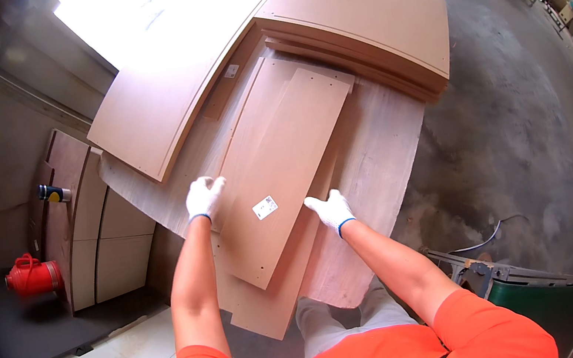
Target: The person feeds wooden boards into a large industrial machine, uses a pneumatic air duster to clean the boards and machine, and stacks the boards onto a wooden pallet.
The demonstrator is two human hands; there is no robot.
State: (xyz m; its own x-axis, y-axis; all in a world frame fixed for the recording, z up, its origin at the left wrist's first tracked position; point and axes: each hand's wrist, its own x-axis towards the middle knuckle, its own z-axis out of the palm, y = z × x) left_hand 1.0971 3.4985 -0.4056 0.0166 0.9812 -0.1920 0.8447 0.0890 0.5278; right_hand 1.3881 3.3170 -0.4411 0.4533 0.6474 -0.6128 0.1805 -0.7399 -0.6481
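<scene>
A long brown panel (276, 158) with a white label (265, 207) lies slantwise on top of other brown panels in front of me. My left hand (205, 198), in a white glove with a blue cuff, is at the panel's left edge, thumb and fingers apart. On the opposite side, my right hand (332, 209), gloved the same way, has its thumb stretched toward the right edge and its fingers spread. Neither hand visibly grips the panel. Beneath, a lower brown panel (270, 313) juts out toward me. These rest on a wide wood-grain board (384, 133).
Stacked brown panels (364, 9) stand at the far right of the board, and another large panel (170, 107) lies far left. A red jug (34, 277) and a dark bottle (53, 193) are by upright boards (112, 236). A grey floor (511, 128) stretches right.
</scene>
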